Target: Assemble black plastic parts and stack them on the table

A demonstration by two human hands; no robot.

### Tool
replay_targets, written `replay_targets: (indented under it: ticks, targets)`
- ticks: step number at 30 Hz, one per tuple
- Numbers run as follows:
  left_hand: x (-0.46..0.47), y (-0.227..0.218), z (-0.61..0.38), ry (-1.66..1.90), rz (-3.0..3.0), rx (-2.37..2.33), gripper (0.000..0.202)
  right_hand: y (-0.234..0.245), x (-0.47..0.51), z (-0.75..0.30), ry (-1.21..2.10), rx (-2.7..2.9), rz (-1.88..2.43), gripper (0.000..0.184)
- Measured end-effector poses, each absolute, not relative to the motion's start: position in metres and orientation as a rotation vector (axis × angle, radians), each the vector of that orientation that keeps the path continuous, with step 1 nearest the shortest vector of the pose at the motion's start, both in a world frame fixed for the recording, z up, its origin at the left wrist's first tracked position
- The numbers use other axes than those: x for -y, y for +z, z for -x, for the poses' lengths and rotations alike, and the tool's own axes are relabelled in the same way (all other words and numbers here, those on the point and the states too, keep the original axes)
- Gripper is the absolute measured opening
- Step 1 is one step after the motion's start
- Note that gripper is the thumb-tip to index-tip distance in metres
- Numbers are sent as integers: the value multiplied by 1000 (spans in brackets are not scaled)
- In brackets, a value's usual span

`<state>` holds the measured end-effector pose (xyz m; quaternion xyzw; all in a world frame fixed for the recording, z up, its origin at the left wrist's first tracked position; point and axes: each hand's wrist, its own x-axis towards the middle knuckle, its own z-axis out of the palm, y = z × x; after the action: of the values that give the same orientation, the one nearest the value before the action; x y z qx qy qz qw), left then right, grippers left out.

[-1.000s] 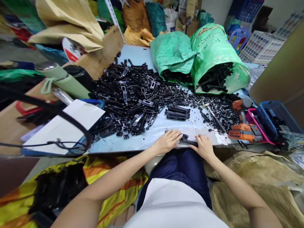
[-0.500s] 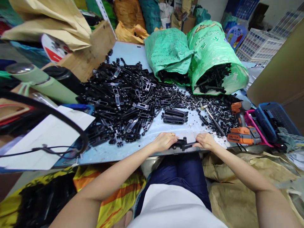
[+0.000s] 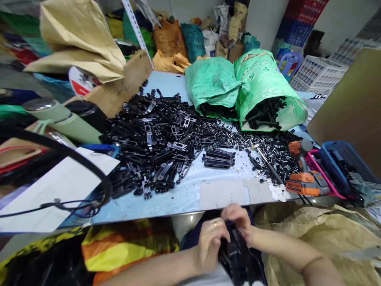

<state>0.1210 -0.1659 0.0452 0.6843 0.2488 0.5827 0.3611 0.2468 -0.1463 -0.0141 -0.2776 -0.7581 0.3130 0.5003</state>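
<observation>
Both hands are held below the near edge of the table [image 3: 178, 198], over the lap. The left hand [image 3: 210, 244], ring visible on one finger, is closed around a black plastic part [image 3: 235, 254]. The right hand [image 3: 238, 220] is curled over the upper end of the same part, fingertips pressed against it. The part is thus gripped between both hands, off the table and just beneath its edge; its exact shape is blurred and cannot be made out.

On the table, a large loose heap of black parts [image 3: 154, 135] is spread across the left and middle. A small neat stack of parts [image 3: 218, 157] is laid apart from the heap, toward the middle right. Two green sacks [image 3: 247, 83] are lying at the far side, mouths open, more black pieces showing inside. Small pins or rivets [image 3: 268, 143] are scattered beside an orange cordless drill [image 3: 302, 174], which is lying untouched near the right edge.

Judged from this layout, the work is assessed as at an early stage: only the small stack appears sorted or finished, one part is in hand, and the heap and both sacks remain to be gone through. Whether the stacked parts are complete cannot be confirmed.
</observation>
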Motion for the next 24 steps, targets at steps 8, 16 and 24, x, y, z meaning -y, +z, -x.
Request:
replay_targets:
  ticks: [8,16,24]
  targets:
    - [116,-26,-128,1543,-2491,-1284,66,-42,37,-275,398,2056,1197,63]
    - [25,-52,-145,448,-2628,-1719,59,-32,-67,-317,272,2495,1541,57]
    - [-15,-50,-143,677,-2730,-1698,57,11,-154,-297,141,2295,1748,38]
